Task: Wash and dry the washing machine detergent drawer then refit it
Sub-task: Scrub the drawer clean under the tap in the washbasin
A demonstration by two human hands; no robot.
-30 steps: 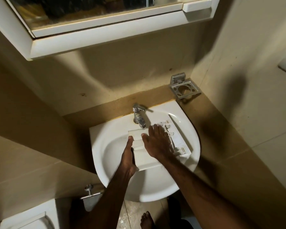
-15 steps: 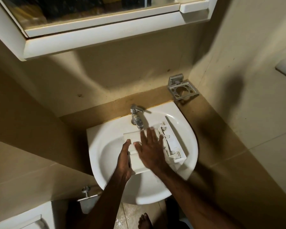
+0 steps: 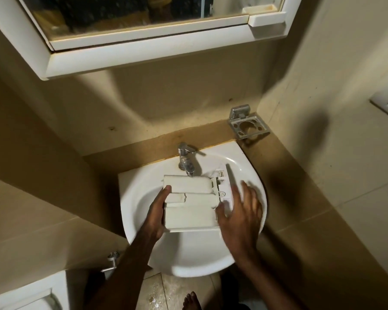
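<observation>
Since the earlier frames, the right hand (image 3: 241,211) has left the top of the detergent drawer (image 3: 189,205) and now lies at the drawer's right end, fingers spread and fairly straight, thumb touching the drawer's right edge; its outline is blurred. Its grip is released, with nothing clasped. Left hand (image 3: 158,211) has kept its place at the drawer's left end: the thumb lies over the top left corner and the palm presses the left side; the fingers go under the drawer and cannot be seen, so this grip is grasping the drawer.

Detergent drawer: white, turned so that three pale ribbed sections face up, held across the bowl of the sink (image 3: 188,260), directly in front of the tap (image 3: 186,162), with its far left corner beneath the spout. At the right end of the drawer a frame with small clips shows beyond the ribbed sections. Whether water runs from the spout cannot be told.

Sink: white, rounded front, set against a tan ledge in a corner of beige tiled walls. Behind and to the right of the sink, a metal tumbler holder (image 3: 248,126) is fixed to the wall. Above the sink hangs a white-framed mirror cabinet (image 3: 143,48). To the lower left of the sink stand a metal valve (image 3: 111,262) and the white edge of a toilet cistern (image 3: 27,291). Below the sink's front rim, a bare foot (image 3: 190,300) rests on the wet floor tiles.
</observation>
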